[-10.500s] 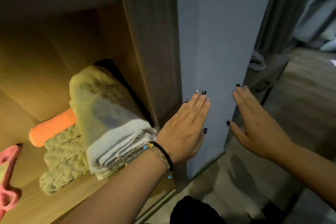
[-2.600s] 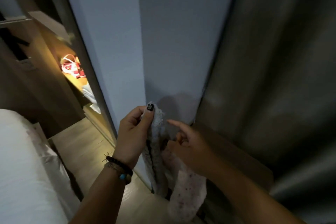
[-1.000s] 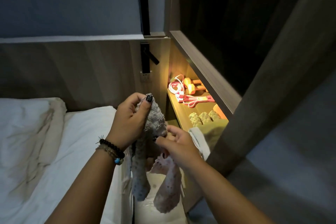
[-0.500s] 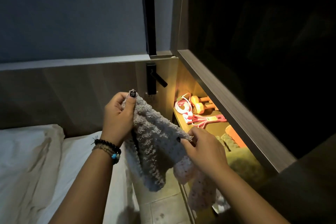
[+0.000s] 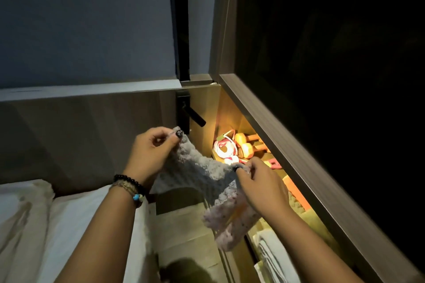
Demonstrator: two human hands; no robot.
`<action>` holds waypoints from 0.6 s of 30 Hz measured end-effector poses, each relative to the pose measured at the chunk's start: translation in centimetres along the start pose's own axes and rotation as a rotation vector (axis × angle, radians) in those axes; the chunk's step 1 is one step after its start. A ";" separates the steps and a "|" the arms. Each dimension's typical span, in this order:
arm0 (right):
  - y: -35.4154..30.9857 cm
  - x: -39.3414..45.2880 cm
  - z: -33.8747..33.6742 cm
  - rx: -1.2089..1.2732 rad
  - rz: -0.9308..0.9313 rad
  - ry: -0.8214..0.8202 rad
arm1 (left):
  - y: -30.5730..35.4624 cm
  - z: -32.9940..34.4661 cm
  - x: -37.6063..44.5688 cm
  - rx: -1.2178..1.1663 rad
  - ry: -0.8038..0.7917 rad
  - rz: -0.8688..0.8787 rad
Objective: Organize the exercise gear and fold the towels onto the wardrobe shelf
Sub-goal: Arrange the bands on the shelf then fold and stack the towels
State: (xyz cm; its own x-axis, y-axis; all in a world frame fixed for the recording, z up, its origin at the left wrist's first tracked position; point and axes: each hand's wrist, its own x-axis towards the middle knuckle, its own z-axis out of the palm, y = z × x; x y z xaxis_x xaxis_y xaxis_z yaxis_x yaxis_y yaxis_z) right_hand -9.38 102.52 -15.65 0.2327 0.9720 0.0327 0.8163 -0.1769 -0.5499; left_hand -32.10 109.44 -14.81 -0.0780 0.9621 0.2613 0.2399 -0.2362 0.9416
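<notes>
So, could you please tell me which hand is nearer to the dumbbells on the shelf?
Right. The right hand pinches the towel just below the dumbbells; the left hand holds the other corner farther left.

single head view looks down, close over the hands (image 5: 264, 181).

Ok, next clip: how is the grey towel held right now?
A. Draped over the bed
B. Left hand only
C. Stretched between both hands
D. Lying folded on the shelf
C: the left hand pinches one corner of the grey towel and the right hand grips the opposite edge, holding it in the air beside the lit shelf.
</notes>
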 end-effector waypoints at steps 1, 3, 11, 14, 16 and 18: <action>0.0 0.4 0.0 0.036 -0.005 -0.002 | -0.1 0.4 0.1 0.015 -0.033 0.013; 0.0 1.3 -0.1 0.149 0.010 -0.024 | 0.2 1.5 0.3 0.022 -0.078 0.010; 0.8 4.0 -0.8 0.479 0.090 -0.062 | 2.4 6.7 2.5 -0.043 -0.050 -0.022; 0.6 5.6 -1.4 0.632 0.105 -0.096 | 2.4 8.2 4.2 -0.102 -0.114 -0.030; 0.2 6.8 -1.8 0.684 0.090 -0.105 | 2.2 9.1 5.7 -0.145 -0.170 -0.030; -0.3 8.1 -2.0 0.716 0.072 -0.118 | 1.8 10.1 7.7 -0.185 -0.219 -0.025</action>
State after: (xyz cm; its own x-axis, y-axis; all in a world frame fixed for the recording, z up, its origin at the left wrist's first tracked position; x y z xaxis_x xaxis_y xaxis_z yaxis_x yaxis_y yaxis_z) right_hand -6.67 110.18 -13.61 0.1811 0.9792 -0.0918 0.2458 -0.1354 -0.9598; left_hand -22.53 117.81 -13.23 0.1337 0.9697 0.2046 0.0581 -0.2137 0.9752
